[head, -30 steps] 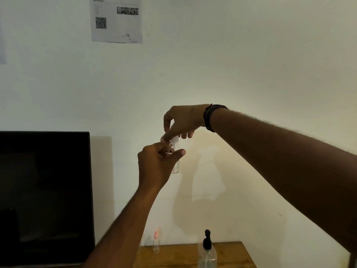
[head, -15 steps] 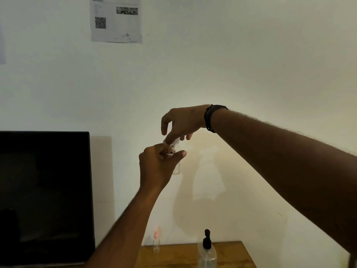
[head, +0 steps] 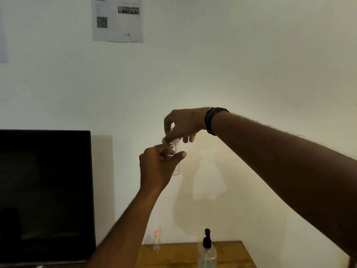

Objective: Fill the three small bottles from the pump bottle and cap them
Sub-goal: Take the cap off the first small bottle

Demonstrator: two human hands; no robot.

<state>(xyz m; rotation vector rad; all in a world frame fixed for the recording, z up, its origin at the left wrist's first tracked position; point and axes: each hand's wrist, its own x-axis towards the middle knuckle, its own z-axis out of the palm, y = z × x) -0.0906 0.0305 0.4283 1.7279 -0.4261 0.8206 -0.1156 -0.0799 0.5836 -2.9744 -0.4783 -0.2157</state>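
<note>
My left hand [head: 157, 168] holds a small clear bottle [head: 176, 166] upright in the air in front of the wall, fingers curled round its upper part. My right hand [head: 182, 125] comes from above and pinches the white cap [head: 176, 141] on the bottle's neck. Down on the wooden table [head: 231, 254] stands the clear pump bottle [head: 207, 252] with a black pump head. To its left stands another small clear bottle [head: 156, 241] with a pinkish top.
A black monitor [head: 45, 194] fills the lower left, beside the table. A printed sheet with a QR code [head: 117, 19] hangs on the white wall above. The wall stands close behind my hands.
My right hand's fingers have shifted on the cap, turning a little around the bottle's neck. My left hand and the bottle have stayed in nearly the same spot.
</note>
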